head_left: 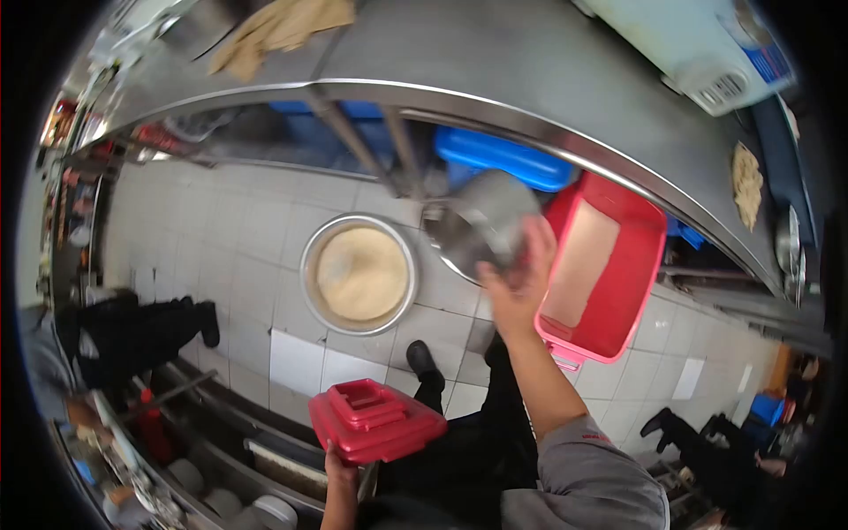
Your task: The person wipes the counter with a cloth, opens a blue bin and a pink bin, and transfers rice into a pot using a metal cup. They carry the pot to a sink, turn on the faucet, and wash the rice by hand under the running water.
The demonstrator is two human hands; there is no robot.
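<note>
My left hand [343, 468] grips the edge of a red plastic lid [375, 422], held low in front of my body. A metal pot [486, 208] is tilted beside the red bin, and my right hand [521, 278] is on its side. Both the pot and this hand are smeared by motion; the fingers appear to hold it. The open red bin [623, 305] contains a pale, grain-like material [579, 261] along one side. On the floor to the left stands a round metal basin [311, 283] filled with pale grains [364, 274].
A steel counter [495, 53] runs above, with tan cloths [283, 31] on it. Beneath it sits a blue-lidded container [503, 157]. Other people's dark-clothed legs [141, 336] show at left and lower right. A lower-left shelf [221, 424] borders the tiled floor.
</note>
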